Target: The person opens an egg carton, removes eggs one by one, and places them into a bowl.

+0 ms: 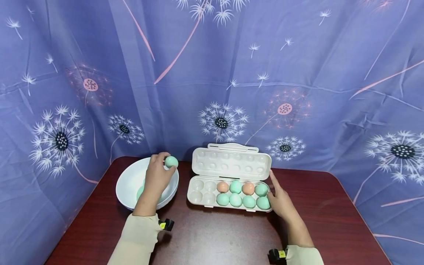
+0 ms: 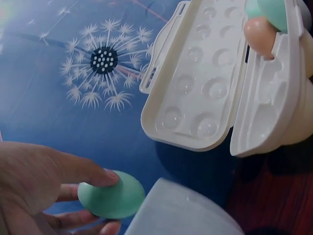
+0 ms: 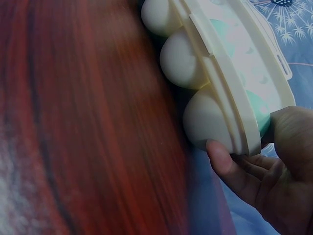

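My left hand (image 1: 157, 179) pinches a green egg (image 1: 171, 162) between thumb and fingers, over the right rim of a white bowl (image 1: 126, 186). In the left wrist view, that egg overlaps the bowl's edge. More green shows inside the bowl, partly hidden by the forearm. An opened cream egg carton (image 1: 232, 162) stands to the right, its lid tilted back. Green eggs (image 1: 249, 201) and two light brown eggs (image 1: 222, 187) sit in its wells, while those at the left end hold none. My right hand (image 1: 281, 200) grips the carton's right end, fingers around its edge.
The carton and bowl stand near the back of a dark red-brown wooden table (image 1: 218, 235). Behind it hangs a blue curtain (image 1: 205, 73) with dandelion prints. Each wrist carries a small black camera (image 1: 167, 224).
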`<state>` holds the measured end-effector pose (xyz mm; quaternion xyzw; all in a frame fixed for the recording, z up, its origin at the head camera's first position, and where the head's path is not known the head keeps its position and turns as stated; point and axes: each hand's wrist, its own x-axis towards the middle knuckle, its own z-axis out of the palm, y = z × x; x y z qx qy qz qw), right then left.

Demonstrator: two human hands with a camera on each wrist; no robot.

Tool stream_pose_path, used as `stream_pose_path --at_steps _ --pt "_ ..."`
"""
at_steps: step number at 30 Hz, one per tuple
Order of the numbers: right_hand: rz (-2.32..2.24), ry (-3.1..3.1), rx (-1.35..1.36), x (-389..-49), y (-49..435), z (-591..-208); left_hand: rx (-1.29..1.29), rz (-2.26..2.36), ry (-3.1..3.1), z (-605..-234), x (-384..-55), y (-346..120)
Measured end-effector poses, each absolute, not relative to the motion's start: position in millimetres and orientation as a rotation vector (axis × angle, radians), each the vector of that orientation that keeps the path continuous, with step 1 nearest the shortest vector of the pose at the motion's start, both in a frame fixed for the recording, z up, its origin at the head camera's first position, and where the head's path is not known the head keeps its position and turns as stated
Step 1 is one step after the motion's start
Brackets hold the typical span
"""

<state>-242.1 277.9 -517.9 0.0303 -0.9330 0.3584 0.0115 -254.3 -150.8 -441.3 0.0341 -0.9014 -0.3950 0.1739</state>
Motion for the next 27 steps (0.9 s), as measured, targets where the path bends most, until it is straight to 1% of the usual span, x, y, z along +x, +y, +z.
stream_pose_path --at_steps 12,27 --pt "1.122 -2.904 0.091 -240 277 -517 0.162 -1.059 -2.735 -453 -259 -166" --pt "1.120 -2.909 0.086 -241 277 -517 0.118 -0.916 -2.931 -462 -261 -169"
